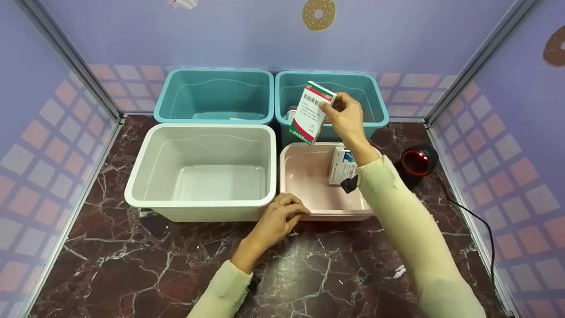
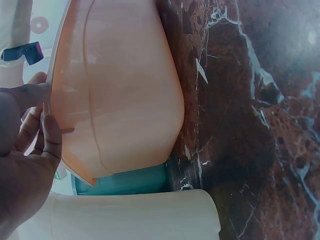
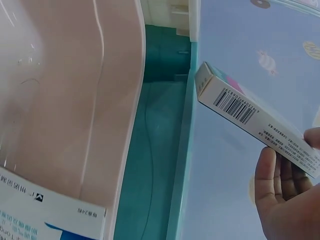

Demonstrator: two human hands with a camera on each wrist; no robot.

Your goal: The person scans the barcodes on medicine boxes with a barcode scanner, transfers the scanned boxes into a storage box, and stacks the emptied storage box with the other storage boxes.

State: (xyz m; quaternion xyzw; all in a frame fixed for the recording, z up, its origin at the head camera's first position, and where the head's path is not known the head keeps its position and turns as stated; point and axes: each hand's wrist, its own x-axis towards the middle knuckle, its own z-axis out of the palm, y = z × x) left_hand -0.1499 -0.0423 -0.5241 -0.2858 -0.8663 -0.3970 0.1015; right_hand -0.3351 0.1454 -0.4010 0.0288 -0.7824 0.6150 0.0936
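My right hand (image 1: 346,115) pinches a white medicine box (image 1: 310,112) with green and red bands, held tilted in the air above the front edge of the right blue bin (image 1: 379,106). On the box's narrow side, a barcode (image 3: 235,106) shows in the right wrist view. My left hand (image 1: 282,216) grips the rim of the pink bin (image 1: 309,176) at its front left corner, thumb and fingers on either side of it in the left wrist view. Inside the pink bin a white and blue medicine box (image 1: 342,167) leans against the right side, partly hidden by my right wrist.
A white bin (image 1: 201,204) stands left of the pink one, with another blue bin (image 1: 214,120) behind it. A white and red item (image 1: 291,112) lies in the right blue bin. At the right, a black scanner (image 1: 417,163) glows red, its cable (image 1: 479,216) trailing along the wall.
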